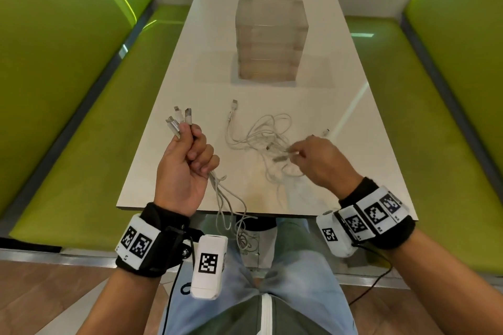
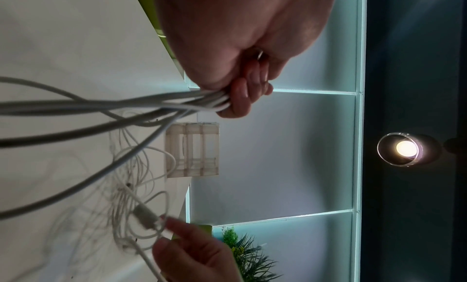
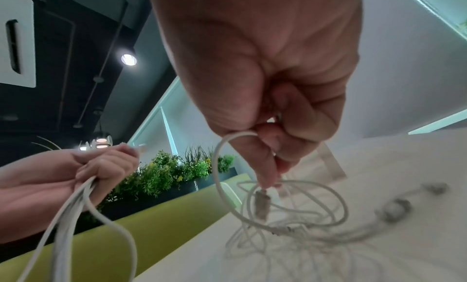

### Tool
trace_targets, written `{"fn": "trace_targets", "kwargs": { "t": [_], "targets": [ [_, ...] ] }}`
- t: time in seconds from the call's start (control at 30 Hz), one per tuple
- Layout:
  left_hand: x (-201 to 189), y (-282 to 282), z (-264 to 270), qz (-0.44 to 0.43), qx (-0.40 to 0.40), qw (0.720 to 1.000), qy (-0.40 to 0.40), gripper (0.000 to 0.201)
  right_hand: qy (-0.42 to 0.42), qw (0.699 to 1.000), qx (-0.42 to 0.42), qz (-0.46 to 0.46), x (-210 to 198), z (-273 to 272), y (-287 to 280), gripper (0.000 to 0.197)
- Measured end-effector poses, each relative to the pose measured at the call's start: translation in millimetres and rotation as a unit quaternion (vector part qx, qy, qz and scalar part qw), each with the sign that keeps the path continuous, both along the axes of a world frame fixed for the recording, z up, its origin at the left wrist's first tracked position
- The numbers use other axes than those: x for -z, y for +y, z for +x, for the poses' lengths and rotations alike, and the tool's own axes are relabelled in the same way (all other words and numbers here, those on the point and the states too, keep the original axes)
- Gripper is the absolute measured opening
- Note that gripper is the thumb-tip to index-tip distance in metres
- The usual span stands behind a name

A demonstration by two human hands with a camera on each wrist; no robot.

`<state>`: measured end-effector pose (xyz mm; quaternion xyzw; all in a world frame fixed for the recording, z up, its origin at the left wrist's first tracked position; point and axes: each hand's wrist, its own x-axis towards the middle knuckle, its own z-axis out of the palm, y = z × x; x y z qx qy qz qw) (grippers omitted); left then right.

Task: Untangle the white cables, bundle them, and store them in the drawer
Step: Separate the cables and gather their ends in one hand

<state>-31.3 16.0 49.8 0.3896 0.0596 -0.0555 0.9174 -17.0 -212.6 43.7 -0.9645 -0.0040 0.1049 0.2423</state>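
Left hand: the left hand, lower left of centre in the head view, is clenched round a bunch of white cables — fingers curled tight, palm turned up.
Connector ends: several plugs stick up out of the top of that fist, fanned slightly apart.
Held cables, lower part: the strands leave the bottom of the fist and hang over the near edge of the table, trailing down in front of the person's lap at the bottom centre of the frame.
Right hand: the right hand, right of centre, pinches a cable at a connector between thumb and fingertips; the right wrist view shows a loop of cable curving round beside the thumb.
Tangle: the loose tangled cables lie on the table in the middle of the frame, just left of the right hand and touching it — one plug end points toward the top of the picture.
Drawer unit: a clear drawer unit stands upright in the upper centre, well apart from the tangle; its drawers look closed.
Seats: green benches run along both sides of the table.
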Motion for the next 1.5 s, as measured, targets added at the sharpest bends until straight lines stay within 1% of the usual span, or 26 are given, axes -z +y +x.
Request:
{"fn": "trace_targets", "kwargs": {
  "t": [0.07, 0.17, 0.2, 0.27, 0.33, 0.43, 0.53, 0.6, 0.63, 0.67, 0.7, 0.77, 0.8, 0.83, 0.93, 1.03, 1.13, 1.23, 1.3, 1.37, 1.4, 1.43, 1.47, 1.5],
  "targets": [
    [-0.5, -1.4, -0.7, 0.006, 0.006, 1.000, 0.006, 0.035, 0.001, 1.000, 0.015, -0.003, -8.1, 1.8, -3.5, 0.028],
    [-1.4, -4.3, -2.0, 0.023, 0.016, 1.000, 0.007, 0.028, 0.033, 0.998, 0.014, -0.046, -16.0, 4.7, -6.2, 0.004],
    [-1.5, -5.3, -2.3, 0.025, 0.019, 0.999, 0.007, 0.027, 0.029, 0.998, 0.013, -0.055, -18.2, 4.7, -6.1, 0.005],
    [-1.0, -7.2, -2.5, 0.026, 0.024, 0.999, 0.007, 0.026, 0.017, 0.998, 0.016, -0.065, -20.8, 4.2, -5.2, 0.022],
    [0.0, -9.2, -3.0, 0.026, 0.027, 0.999, 0.007, 0.026, 0.009, 0.998, 0.024, -0.059, -22.7, 2.3, -4.9, 0.028],
    [1.0, -12.9, -3.7, 0.035, 0.032, 0.999, 0.011, 0.025, 0.001, 0.999, -0.018, -0.038, -25.5, -2.0, -2.9, 0.024],
    [0.6, -15.2, -4.3, 0.040, 0.035, 0.998, 0.018, 0.025, -0.014, 0.994, -0.080, -0.077, -28.9, -3.5, 0.4, 0.020],
    [0.2, -15.1, -4.7, 0.044, 0.038, 0.998, 0.018, 0.025, -0.008, 0.993, -0.085, -0.086, -29.0, -2.3, -0.2, 0.019],
    [0.3, -15.1, -4.8, 0.047, 0.038, 0.998, 0.018, 0.025, -0.018, 0.995, -0.077, -0.057, -28.0, -2.0, -0.9, 0.019],
    [0.5, -15.3, -4.7, 0.049, 0.036, 0.998, 0.019, 0.025, -0.040, 0.997, -0.061, 0.000, -26.9, -2.2, -1.0, 0.018],
    [1.2, -15.6, -4.4, 0.049, 0.033, 0.998, 0.020, 0.026, -0.071, 0.994, -0.038, 0.080, -26.3, -3.2, 0.2, 0.016],
    [2.7, -17.6, -4.1, 0.053, 0.030, 0.998, 0.019, 0.027, -0.125, 0.962, 0.007, 0.241, -28.1, -6.9, 6.6, 0.013],
    [3.6, -19.5, -4.1, 0.060, 0.031, 0.998, 0.019, 0.027, -0.134, 0.944, 0.015, 0.300, -30.5, -9.2, 11.6, 0.012],
    [4.0, -22.1, -4.7, 0.072, 0.037, 0.997, 0.019, 0.028, -0.132, 0.931, 0.011, 0.341, -32.0, -11.5, 17.4, 0.012],
    [5.5, -32.6, -7.6, 0.083, 0.060, 0.994, 0.021, 0.028, -0.111, 0.906, -0.005, 0.407, -31.4, -16.4, 36.2, 0.013],
    [5.6, -39.3, -11.7, 0.070, 0.061, 0.996, 0.017, 0.030, -0.118, 0.880, 0.053, 0.457, -26.6, -20.2, 53.2, 0.009],
    [7.3, -42.4, -13.7, 0.073, 0.067, 0.995, 0.018, 0.031, -0.112, 0.866, 0.071, 0.482, -19.9, -25.5, 65.8, 0.009],
    [8.2, -41.0, -14.4, 0.044, 0.068, 0.997, 0.007, 0.031, -0.096, 0.854, 0.062, 0.507, -18.4, -30.0, 74.8, 0.009],
    [9.0, -38.1, -14.6, 0.017, 0.074, 0.997, -0.003, 0.030, -0.078, 0.862, 0.045, 0.498, -17.4, -29.8, 75.8, 0.011],
    [6.7, -31.8, -12.7, -0.023, 0.080, 0.997, -0.005, 0.026, -0.021, 0.883, -0.007, 0.469, -16.6, -27.9, 73.0, 0.013],
    [5.2, -26.9, -9.1, -0.048, 0.070, 0.996, -0.008, 0.025, 0.007, 0.901, -0.055, 0.431, -15.4, -26.0, 69.7, 0.014],
    [3.9, -19.1, -5.1, -0.072, 0.045, 0.996, -0.014, 0.024, 0.025, 0.922, -0.106, 0.372, -13.8, -24.0, 64.4, 0.015],
    [2.1, -8.8, -0.8, -0.088, 0.010, 0.996, -0.020, 0.024, 0.031, 0.940, -0.148, 0.306, -10.8, -21.1, 56.8, 0.019],
    [2.1, 5.8, 4.6, -0.101, -0.025, 0.994, -0.020, 0.026, 0.027, 0.951, -0.173, 0.253, -7.2, -16.7, 46.8, 0.021]
  ]
}}
